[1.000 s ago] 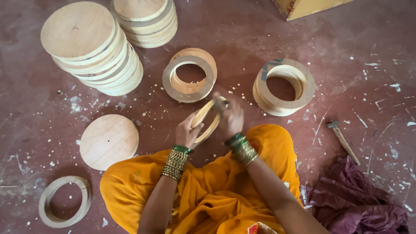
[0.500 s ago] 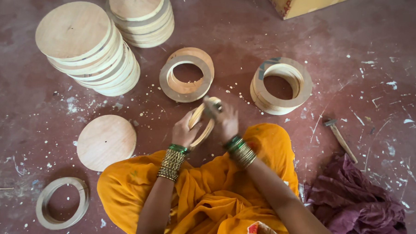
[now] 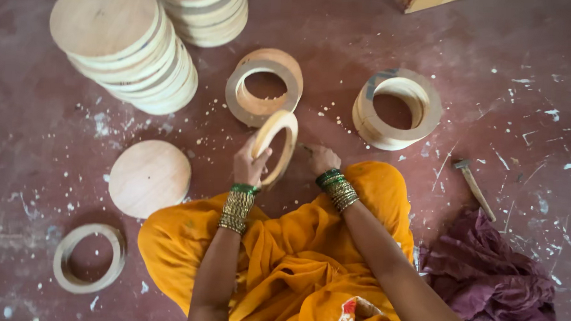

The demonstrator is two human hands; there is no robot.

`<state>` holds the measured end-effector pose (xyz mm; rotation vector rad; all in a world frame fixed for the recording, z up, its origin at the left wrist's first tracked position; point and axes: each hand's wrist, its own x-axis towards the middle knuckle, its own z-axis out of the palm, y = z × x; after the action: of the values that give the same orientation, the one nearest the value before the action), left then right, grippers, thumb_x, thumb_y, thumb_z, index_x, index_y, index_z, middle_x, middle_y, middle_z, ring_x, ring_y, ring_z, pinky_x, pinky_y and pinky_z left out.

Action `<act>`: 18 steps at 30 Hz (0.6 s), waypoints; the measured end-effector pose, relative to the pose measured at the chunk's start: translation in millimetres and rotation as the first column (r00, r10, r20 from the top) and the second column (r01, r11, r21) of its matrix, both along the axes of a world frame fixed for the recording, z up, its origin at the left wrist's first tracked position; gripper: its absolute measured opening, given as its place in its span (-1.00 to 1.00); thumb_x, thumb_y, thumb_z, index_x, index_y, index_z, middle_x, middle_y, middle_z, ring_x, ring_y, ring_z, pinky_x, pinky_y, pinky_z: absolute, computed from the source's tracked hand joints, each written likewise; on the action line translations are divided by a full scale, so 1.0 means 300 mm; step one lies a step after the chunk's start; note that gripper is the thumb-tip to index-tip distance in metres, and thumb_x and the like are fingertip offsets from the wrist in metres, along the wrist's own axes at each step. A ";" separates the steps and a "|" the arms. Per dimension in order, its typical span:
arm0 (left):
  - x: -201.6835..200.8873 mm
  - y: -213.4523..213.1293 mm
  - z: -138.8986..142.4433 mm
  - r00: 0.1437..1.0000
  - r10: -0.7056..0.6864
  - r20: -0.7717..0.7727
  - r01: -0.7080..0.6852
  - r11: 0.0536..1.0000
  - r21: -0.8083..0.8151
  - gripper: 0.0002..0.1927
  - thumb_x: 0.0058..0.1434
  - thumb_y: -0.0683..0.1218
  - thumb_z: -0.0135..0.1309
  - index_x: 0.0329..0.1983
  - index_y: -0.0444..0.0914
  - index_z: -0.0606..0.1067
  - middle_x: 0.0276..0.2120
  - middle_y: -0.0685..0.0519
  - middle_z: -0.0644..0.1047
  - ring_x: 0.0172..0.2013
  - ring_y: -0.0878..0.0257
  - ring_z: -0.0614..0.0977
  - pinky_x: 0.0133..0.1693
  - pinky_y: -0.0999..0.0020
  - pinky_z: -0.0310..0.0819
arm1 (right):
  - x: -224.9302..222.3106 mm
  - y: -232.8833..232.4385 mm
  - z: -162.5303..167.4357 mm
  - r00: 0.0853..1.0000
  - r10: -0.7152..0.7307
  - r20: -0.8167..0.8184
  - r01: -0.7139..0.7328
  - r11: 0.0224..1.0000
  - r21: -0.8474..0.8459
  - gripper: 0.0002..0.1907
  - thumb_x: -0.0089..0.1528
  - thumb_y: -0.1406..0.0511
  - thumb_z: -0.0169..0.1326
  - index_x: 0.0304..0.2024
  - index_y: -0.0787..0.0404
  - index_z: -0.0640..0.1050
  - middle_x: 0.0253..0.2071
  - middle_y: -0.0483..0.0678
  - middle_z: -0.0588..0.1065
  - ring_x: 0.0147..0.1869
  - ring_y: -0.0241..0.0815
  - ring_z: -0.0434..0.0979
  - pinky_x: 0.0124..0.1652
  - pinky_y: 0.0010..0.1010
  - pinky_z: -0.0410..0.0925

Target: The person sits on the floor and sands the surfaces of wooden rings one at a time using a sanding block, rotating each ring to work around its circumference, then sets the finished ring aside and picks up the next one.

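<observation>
While the tall stack of wooden discs (image 3: pixel 122 44) stands up-left of the wooden ring (image 3: pixel 276 147), that ring has tipped more upright than a second ago, left hand (image 3: pixel 250 165) clasped on its rim. The right hand (image 3: pixel 322 159), just right of it, has dropped to the floor (image 3: pixel 504 48), clenched; around what, I cannot tell.

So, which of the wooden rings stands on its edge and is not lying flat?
The ring held in the left hand, in front of the knees. It stands upright on edge; the other rings lie flat on the floor.
</observation>
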<state>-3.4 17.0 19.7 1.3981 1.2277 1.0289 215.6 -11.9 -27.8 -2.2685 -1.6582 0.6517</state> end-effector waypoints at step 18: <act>-0.023 0.050 -0.032 0.997 0.035 0.066 -0.031 0.998 -0.056 -0.48 0.19 -0.21 0.24 0.25 -0.27 0.48 -0.37 0.08 0.62 -0.63 0.47 0.50 -0.66 0.50 0.39 | -0.169 -0.061 0.028 0.754 0.376 0.538 -0.551 0.808 0.208 -0.38 0.05 0.26 0.19 0.20 -0.18 0.47 -0.28 -0.02 0.59 -0.13 0.07 0.57 -0.14 -0.01 0.44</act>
<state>-10.2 31.9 10.2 1.2955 1.2244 1.0488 164.9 -30.3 -19.3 -1.8270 -2.3937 -0.1637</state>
